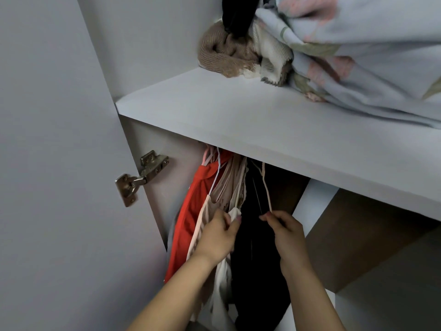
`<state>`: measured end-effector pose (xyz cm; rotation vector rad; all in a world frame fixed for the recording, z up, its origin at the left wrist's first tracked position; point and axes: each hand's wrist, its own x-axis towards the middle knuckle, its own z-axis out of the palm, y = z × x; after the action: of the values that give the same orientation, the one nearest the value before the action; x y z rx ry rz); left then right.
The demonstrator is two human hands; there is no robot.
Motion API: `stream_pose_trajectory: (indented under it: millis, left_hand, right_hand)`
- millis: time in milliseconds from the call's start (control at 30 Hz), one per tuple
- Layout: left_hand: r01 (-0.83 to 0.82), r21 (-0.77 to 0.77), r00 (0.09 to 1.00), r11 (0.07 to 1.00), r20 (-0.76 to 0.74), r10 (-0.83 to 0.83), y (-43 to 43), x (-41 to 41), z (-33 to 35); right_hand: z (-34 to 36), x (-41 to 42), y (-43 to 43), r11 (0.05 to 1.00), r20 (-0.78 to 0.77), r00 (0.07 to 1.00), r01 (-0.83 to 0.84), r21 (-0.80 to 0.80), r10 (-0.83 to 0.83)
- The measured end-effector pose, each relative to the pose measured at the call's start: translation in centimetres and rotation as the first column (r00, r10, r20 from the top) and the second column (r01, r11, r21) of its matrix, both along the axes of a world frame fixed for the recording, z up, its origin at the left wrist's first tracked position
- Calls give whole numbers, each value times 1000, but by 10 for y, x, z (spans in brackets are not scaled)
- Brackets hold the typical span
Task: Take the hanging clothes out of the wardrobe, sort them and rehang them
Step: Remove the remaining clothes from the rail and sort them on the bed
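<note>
Tops of hangers (212, 156) behind shelf (262, 120).

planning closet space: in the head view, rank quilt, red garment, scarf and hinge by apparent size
1. quilt, cut off by the frame
2. red garment and scarf: about alike, red one partly hidden
3. hinge

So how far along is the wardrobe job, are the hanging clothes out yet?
Nothing looks done: the red garment, beige garments and black garment hang below the shelf. In hand: the left hand grips a white garment, the right hand pinches a pale strap. Left: taking everything out, sorting and rehanging.
</note>
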<state>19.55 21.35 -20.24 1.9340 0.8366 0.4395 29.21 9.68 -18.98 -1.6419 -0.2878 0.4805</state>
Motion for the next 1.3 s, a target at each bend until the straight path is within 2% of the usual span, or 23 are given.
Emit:
stream_pose_trajectory:
  millis: [100,167,333,500,667,800,1067,1300]
  left_hand:
    - [71,118,997,990,-45,-66,12,4,4]
    - [82,145,996,986,-52,-75,26,8,8]
    - [0,23,988,1000,154,-4,23,-4,18]
    - [-64,-124,954,990,284,97,-3,-19,23]
    - [-54,-181,956,982,274,103,-31,-34,25]
    - [-41,-281,950,959,287,125,-50,-36,22]
    - [-76,-363,850,929,463,251,-73,-26,39]
    - [-124,-257,885,958,409,224,-106,-65,12]
  right_hand:
    - [5,-4,2,999,-3,1000,22,26,-22]
    - [10,-5,2,999,36,999,18,34,-19]
    - [27,-6,-1,997,149,989,5,81,-17]
    - [32,-11,-6,992,174,985,-9,124,-13]
    - [17,-24,-14,991,97,991,-100,89,91]
    - [18,-32,-10,984,68,991,-120,135,112]
    - [34,-37,1,952,279,935,-268,146,220]
    - [3,-73,-34,927,229,920,-352,127,318]
